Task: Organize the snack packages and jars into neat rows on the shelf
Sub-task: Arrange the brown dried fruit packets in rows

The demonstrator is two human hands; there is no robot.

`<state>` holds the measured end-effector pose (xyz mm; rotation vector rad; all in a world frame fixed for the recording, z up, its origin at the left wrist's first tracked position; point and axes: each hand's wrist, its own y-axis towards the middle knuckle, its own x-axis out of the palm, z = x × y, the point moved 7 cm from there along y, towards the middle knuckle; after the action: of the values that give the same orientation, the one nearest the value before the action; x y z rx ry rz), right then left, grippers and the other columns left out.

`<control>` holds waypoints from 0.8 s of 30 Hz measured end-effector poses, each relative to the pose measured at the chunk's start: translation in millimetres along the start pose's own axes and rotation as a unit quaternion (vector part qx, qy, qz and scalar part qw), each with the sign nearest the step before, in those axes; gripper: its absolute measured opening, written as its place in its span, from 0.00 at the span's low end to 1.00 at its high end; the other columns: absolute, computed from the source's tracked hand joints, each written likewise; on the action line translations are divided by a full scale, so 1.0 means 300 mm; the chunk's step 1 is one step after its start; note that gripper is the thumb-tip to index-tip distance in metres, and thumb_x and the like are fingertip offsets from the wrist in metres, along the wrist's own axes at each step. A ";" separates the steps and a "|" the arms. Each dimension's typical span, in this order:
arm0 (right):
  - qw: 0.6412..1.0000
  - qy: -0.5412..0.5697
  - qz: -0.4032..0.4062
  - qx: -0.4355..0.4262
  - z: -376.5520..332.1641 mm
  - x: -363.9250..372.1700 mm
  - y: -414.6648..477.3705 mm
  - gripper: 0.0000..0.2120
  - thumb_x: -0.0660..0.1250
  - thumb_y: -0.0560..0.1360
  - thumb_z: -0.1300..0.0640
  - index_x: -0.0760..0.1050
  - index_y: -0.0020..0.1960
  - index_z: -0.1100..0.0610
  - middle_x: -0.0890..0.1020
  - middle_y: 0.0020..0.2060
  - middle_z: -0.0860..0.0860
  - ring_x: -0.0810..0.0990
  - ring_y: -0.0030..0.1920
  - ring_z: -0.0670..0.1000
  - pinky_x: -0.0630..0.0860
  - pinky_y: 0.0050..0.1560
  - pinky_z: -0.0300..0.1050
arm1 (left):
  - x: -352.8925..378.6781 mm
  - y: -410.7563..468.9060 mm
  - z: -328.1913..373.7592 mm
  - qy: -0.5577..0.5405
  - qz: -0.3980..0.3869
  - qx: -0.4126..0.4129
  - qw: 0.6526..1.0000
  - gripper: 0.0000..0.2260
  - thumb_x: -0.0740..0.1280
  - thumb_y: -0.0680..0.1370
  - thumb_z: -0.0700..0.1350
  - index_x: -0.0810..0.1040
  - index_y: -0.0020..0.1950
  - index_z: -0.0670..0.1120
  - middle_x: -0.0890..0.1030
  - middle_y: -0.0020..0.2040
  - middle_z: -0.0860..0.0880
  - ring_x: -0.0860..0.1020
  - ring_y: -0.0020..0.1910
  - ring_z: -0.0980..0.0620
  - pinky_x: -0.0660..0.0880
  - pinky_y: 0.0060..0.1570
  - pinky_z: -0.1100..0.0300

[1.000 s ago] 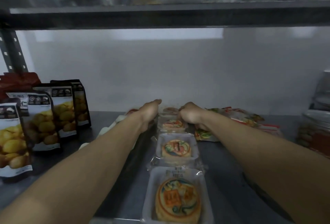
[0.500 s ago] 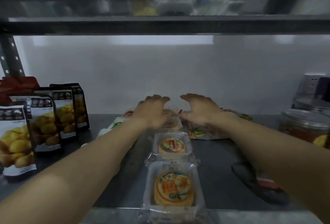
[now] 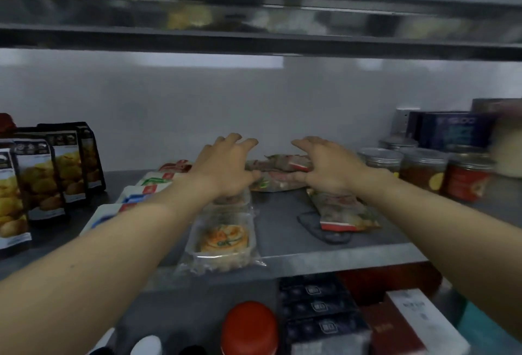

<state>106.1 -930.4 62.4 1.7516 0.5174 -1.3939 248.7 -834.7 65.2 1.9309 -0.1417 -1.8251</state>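
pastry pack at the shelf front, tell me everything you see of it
The pastry pack is a plastic tray in clear wrap, holding one round pastry with an orange and green top. It lies flat at the shelf edge, another pack behind it. The left hand and right hand do not touch it.

Single view, head-worn, wide-angle. Metal shelf [image 3: 282, 224] faced square-on from just before its front lip, gaze set forward and slightly down. Forearms seen reaching in from lower corners. Left hand [image 3: 226, 165] and right hand [image 3: 330, 168] framed at centre, close. Upper shelf underside [image 3: 254, 43] taken in along top, back wall [image 3: 197, 106] behind. Lower tier glimpsed at bottom edge, red cap [image 3: 248, 323] nearest. Frame softened by blur.
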 end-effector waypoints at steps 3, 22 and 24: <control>0.999 0.039 0.010 -0.002 0.060 -0.026 -0.068 0.39 0.65 0.74 0.36 0.58 0.78 0.50 0.65 0.75 0.53 0.64 0.74 0.57 0.65 0.71 0.55 | -0.030 -0.027 0.104 -0.012 0.006 0.004 1.000 0.30 0.63 0.77 0.59 0.59 0.76 0.54 0.61 0.76 0.45 0.62 0.72 0.42 0.64 0.66 0.48; 0.966 0.217 -0.054 -0.126 0.139 0.214 -0.268 0.27 0.59 0.81 0.46 0.61 0.78 0.53 0.65 0.75 0.49 0.60 0.76 0.50 0.56 0.74 0.41 | 0.228 -0.200 0.430 -0.105 -0.070 0.015 0.992 0.23 0.53 0.83 0.49 0.56 0.79 0.49 0.57 0.78 0.55 0.55 0.76 0.56 0.50 0.73 0.65; 0.962 0.244 -0.043 -0.111 0.148 0.199 -0.258 0.24 0.59 0.81 0.47 0.65 0.75 0.52 0.70 0.72 0.49 0.66 0.73 0.50 0.63 0.69 0.41 | 0.218 -0.206 0.432 -0.085 -0.071 0.013 0.994 0.23 0.54 0.83 0.48 0.55 0.78 0.49 0.57 0.78 0.54 0.55 0.76 0.55 0.50 0.72 0.64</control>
<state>40.3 -930.8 -22.5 1.9007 0.9851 -0.9051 115.8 -840.3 -19.4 1.8429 -0.0860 -2.0909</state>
